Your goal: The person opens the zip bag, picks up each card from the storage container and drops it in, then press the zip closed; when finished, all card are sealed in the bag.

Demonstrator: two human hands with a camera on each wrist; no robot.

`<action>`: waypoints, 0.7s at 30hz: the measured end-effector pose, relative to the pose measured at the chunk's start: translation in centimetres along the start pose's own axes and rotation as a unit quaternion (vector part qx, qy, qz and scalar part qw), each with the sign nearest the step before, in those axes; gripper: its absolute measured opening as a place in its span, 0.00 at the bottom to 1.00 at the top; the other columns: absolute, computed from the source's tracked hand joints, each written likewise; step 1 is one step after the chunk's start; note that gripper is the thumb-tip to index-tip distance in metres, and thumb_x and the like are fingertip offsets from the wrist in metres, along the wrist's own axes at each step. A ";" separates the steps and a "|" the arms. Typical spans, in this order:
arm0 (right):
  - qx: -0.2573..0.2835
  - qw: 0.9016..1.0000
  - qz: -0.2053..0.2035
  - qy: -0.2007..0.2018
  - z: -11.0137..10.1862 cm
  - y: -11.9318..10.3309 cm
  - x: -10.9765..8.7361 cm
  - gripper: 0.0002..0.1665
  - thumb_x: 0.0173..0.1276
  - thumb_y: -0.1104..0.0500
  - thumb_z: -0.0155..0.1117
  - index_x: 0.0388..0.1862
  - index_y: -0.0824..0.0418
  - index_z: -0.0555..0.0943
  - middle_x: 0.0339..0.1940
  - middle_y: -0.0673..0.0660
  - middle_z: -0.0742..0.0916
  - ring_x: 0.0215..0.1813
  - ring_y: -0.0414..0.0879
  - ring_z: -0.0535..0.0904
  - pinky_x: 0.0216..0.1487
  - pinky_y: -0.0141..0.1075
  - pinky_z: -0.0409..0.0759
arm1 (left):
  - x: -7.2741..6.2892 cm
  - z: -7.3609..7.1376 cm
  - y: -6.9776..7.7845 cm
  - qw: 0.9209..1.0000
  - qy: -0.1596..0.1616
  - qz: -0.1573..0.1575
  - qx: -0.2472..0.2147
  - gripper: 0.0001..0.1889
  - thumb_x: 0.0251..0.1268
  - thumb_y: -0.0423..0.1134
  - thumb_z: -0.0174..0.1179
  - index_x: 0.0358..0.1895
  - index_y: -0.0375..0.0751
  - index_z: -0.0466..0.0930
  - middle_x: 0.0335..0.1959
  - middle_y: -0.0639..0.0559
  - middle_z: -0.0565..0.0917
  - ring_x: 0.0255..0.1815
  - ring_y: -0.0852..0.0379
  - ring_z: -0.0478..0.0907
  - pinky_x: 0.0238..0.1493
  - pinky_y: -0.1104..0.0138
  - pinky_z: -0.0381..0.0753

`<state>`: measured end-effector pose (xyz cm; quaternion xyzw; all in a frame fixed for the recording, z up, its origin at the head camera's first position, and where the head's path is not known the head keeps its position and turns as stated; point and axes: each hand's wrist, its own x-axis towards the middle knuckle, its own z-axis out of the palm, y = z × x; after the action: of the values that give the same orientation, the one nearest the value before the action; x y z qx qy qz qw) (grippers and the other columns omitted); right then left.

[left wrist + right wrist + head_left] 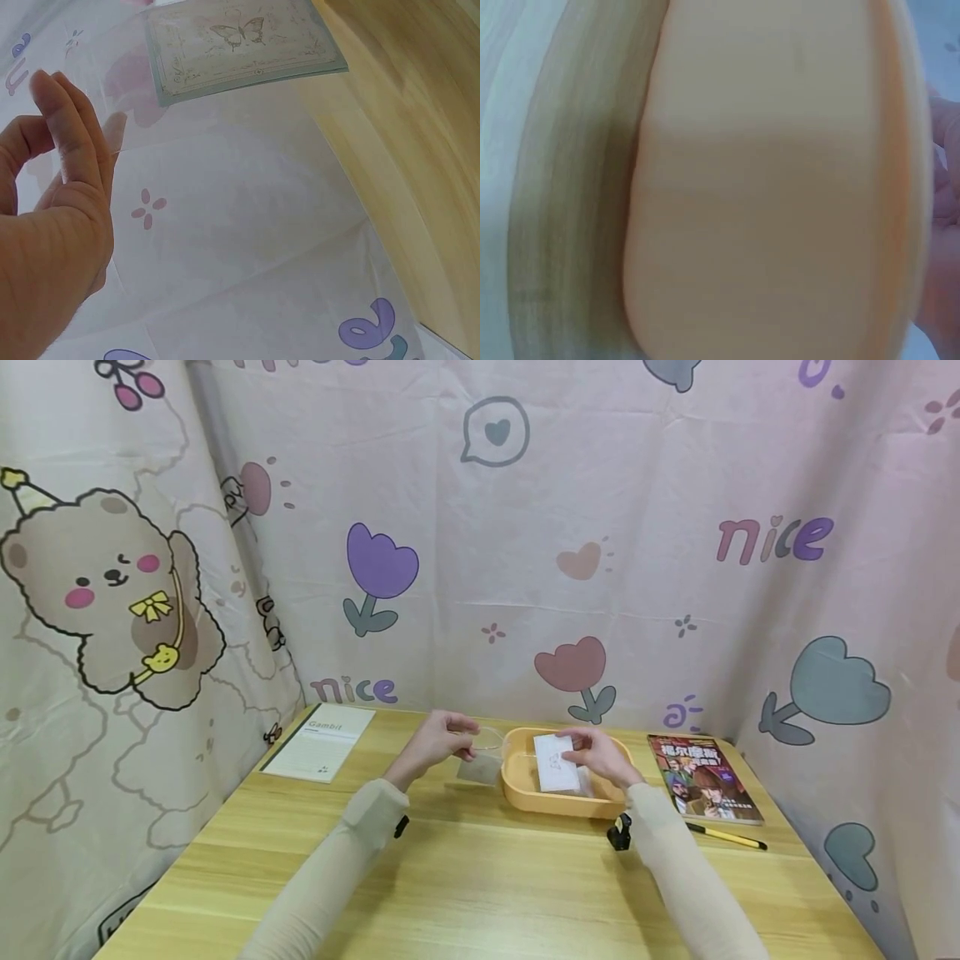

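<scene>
"Gambit" heads the white booklet (pixel 321 742); "nice" marks the curtain (pixel 774 539).

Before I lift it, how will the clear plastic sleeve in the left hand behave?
The clear plastic sleeve looks thin and see-through, so probably very light and floppy. The left hand pinches one edge and the rest hangs down, suggesting it sags. Its glossy film may feel slippery.

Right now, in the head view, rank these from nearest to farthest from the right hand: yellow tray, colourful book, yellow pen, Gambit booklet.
1. Yellow tray, directly under the right hand.
2. Colourful book, to its right.
3. Yellow pen, right, nearer the front edge.
4. Gambit booklet, far left.
</scene>
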<state>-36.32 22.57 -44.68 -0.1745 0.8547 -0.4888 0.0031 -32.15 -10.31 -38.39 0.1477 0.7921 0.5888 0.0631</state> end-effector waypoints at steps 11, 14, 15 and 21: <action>0.056 0.998 -0.039 0.010 0.2 -3.1 0.1 0.26 0.64 0.69 0.66 0.62 0.62 0.76 0.38 0.57 0.76 0.35 0.40 0.79 0.37 0.51 0.88 | 0.3 -0.2 -0.3 1.000 -0.004 0.007 -0.003 0.17 0.65 0.25 0.57 0.56 0.23 0.77 0.54 0.31 0.82 0.26 0.58 0.84 0.38 0.60 0.89; 0.072 0.996 -0.043 0.023 0.3 -3.8 0.1 0.25 0.64 0.69 0.66 0.60 0.62 0.76 0.36 0.55 0.74 0.32 0.40 0.77 0.36 0.53 0.88 | 0.2 -0.1 -0.2 1.000 -0.003 0.005 -0.002 0.16 0.65 0.25 0.57 0.55 0.24 0.78 0.53 0.32 0.82 0.26 0.58 0.84 0.37 0.62 0.89; 0.076 0.996 -0.044 0.027 0.4 -4.1 0.1 0.24 0.65 0.69 0.66 0.60 0.61 0.75 0.35 0.55 0.74 0.31 0.41 0.77 0.36 0.52 0.88 | 0.2 -0.1 -0.1 1.000 -0.002 0.004 -0.002 0.15 0.65 0.25 0.57 0.54 0.24 0.78 0.52 0.32 0.83 0.26 0.58 0.84 0.37 0.62 0.89; 0.104 0.991 -0.058 0.060 0.5 -5.4 0.4 0.25 0.66 0.69 0.64 0.62 0.63 0.71 0.39 0.60 0.72 0.29 0.41 0.78 0.32 0.40 0.88 | 0.0 -0.1 0.3 1.000 0.003 0.001 0.002 0.14 0.65 0.25 0.57 0.53 0.26 0.80 0.49 0.34 0.84 0.25 0.58 0.84 0.36 0.62 0.89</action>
<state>-34.97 19.53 -40.38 -0.1930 0.7861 -0.5843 -0.0583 -32.13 -10.31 -38.11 0.1472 0.7932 0.5878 0.0600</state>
